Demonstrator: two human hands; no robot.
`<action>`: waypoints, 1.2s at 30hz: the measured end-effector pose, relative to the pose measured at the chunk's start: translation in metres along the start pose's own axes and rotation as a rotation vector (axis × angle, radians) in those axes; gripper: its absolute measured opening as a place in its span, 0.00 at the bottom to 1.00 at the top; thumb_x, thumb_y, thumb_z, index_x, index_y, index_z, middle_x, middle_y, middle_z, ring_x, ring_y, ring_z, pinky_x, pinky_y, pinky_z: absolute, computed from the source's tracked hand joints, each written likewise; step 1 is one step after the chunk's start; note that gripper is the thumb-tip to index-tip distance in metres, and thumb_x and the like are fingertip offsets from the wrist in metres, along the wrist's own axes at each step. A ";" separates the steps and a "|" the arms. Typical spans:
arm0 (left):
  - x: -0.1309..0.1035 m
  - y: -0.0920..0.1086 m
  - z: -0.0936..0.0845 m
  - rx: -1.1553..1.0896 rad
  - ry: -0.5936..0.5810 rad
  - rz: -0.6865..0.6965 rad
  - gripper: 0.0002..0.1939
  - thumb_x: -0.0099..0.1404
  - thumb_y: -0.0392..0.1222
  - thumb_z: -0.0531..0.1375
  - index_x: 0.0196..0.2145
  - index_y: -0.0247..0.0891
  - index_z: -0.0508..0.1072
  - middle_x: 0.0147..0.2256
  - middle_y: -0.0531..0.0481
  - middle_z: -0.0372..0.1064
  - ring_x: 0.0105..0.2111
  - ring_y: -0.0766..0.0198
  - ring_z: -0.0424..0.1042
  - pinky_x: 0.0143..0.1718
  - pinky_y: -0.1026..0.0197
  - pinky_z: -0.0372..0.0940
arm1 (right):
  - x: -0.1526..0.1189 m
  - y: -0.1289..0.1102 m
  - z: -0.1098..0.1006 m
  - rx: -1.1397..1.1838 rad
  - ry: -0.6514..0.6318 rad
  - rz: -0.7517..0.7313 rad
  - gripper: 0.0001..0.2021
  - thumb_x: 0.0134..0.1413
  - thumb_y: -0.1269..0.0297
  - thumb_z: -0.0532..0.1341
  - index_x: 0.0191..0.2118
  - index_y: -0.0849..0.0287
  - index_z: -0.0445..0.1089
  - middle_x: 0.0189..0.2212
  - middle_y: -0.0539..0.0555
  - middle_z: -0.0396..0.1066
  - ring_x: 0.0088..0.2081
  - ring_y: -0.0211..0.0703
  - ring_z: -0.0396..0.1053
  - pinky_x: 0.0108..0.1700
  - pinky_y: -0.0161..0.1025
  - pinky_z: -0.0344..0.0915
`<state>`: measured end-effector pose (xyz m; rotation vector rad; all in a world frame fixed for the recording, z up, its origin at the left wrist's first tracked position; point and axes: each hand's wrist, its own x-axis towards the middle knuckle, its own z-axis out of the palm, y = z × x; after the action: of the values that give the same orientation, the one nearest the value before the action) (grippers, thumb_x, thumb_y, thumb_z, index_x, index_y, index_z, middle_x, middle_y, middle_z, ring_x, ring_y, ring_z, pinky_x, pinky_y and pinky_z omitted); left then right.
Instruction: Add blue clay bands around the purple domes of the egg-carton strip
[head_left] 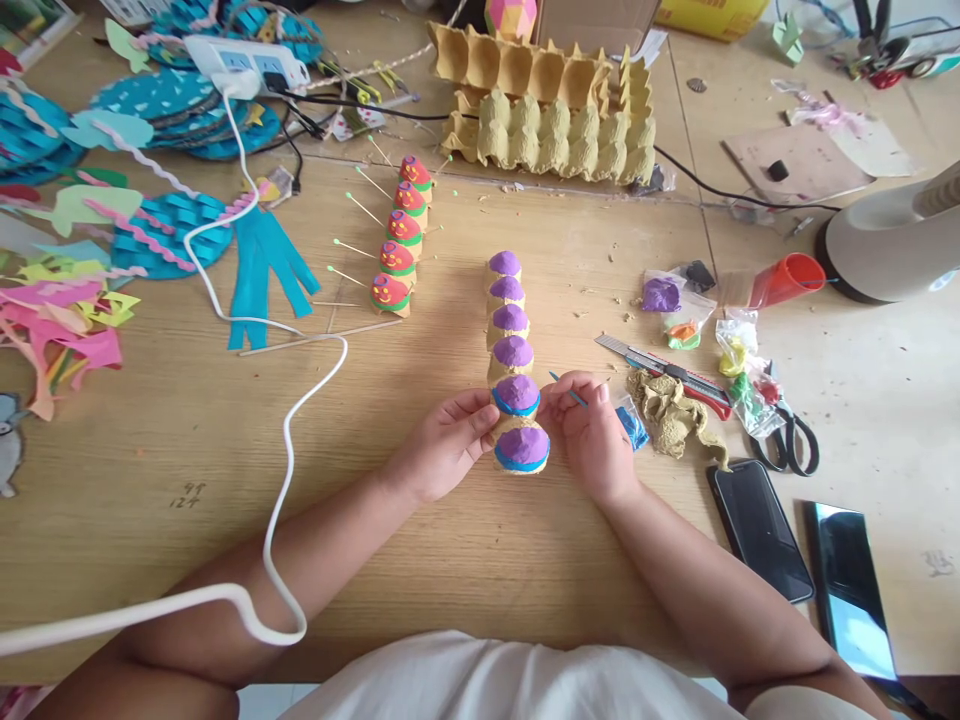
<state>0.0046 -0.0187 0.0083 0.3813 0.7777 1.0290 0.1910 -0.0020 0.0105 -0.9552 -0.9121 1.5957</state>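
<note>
A strip of egg-carton cups (510, 352), each topped with purple clay, stands on the table in front of me. The two nearest cups also carry a blue clay band along the lower edge of the purple. My left hand (450, 440) grips the strip's left side by the near cups, thumb and fingers closed on it. On the other side, my right hand (596, 430) is closed with a thin blue clay strip (577, 398) sticking out between its fingers. Its fingertips are close beside the second cup; whether they touch it is unclear.
A finished-looking red caterpillar (397, 240) with toothpick feelers stands behind to the left. A utility knife (667, 372), carton scraps (671, 420), scissors (795, 445), bagged clay (742, 370) and two phones (761, 530) lie right. A white cable (285, 450) crosses the left side.
</note>
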 end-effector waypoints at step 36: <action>0.000 0.004 0.000 0.003 0.052 -0.037 0.17 0.54 0.50 0.75 0.36 0.37 0.80 0.33 0.52 0.77 0.31 0.69 0.71 0.31 0.67 0.64 | 0.003 -0.011 -0.007 -0.344 -0.107 -0.207 0.03 0.56 0.62 0.70 0.33 0.50 0.78 0.36 0.53 0.66 0.41 0.47 0.66 0.50 0.49 0.64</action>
<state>0.0021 -0.0170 0.0111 0.3428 0.8304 1.0061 0.2012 0.0032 0.0168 -0.9793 -1.3464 1.3475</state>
